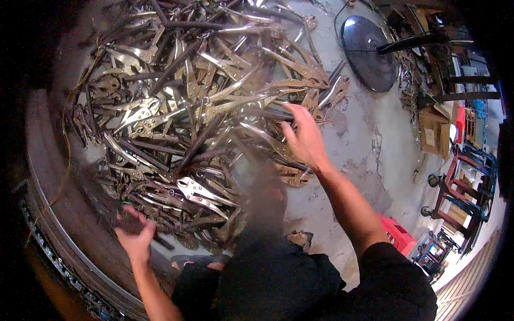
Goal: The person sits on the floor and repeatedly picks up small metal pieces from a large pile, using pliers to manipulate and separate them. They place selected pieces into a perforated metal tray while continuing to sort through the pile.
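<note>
A big heap of metal locking pliers (201,195) lies on the floor in front of me, many silver and worn, some with dark handles. At the heap's right side my right hand (304,136) is closed, thumb and fingers around the dark handle end of a pair of locking pliers (265,113). My left hand (136,235) is at the near left edge of the heap, its fingers curled around something dark. Blur hides what that is. A dark bar-like piece (163,243) shows beside its thumb.
A dark raised edge (51,176) curves along the left of the heap. On the grey floor (364,144) to the right stands a round black base with a pole (367,53). Farther right are a cardboard box (433,132), a wheeled cart (458,195) and a red crate (396,234).
</note>
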`<action>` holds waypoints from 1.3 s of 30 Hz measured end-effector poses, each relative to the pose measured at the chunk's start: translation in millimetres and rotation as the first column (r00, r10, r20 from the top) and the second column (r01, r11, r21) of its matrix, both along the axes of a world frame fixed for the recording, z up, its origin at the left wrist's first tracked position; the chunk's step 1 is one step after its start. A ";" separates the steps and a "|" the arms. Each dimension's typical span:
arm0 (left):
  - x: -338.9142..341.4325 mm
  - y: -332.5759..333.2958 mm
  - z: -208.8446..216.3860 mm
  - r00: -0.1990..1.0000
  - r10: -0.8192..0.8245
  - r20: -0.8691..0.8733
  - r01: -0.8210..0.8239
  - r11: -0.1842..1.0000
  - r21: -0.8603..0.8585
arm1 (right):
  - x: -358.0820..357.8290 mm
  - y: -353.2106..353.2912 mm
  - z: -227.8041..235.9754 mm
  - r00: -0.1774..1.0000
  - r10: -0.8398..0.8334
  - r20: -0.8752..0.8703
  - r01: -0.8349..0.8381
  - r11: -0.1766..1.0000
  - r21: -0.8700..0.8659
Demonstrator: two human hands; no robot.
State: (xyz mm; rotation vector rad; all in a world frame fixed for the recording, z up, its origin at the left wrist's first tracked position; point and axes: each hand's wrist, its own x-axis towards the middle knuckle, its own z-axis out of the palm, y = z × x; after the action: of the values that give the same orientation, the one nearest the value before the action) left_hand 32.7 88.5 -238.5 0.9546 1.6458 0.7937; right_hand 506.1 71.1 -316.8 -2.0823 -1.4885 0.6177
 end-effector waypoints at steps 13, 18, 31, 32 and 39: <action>17.6 1.9 52.0 0.989 0.083 0.126 -0.068 0.991 -0.119 | 9.7 1.3 -17.6 0.943 0.325 0.069 -0.321 0.945 -0.065; 46.2 31.6 23.0 0.997 -0.029 0.077 0.043 0.982 -0.185 | 10.9 11.1 -16.6 0.953 0.298 -0.046 -0.301 0.950 -0.085; 60.4 -29.3 30.2 0.353 0.403 0.844 0.032 0.897 -0.442 | 165.0 270.5 -70.2 0.923 0.128 0.364 -0.147 0.989 0.026; 63.5 -33.9 30.5 0.361 0.429 0.828 -0.008 0.889 -0.458 | 170.7 281.6 -68.7 0.902 0.198 0.383 -0.187 0.980 -0.067; 55.6 -69.3 21.0 0.720 0.403 0.565 -0.130 0.878 -0.461 | 160.9 305.1 -36.7 0.805 0.468 0.365 -0.348 0.871 -0.348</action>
State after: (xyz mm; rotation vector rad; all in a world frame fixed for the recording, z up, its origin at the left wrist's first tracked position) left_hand 88.3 19.2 -217.6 0.0954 1.2481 0.8266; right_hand 666.9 376.1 -353.5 -2.2070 -2.2760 0.5429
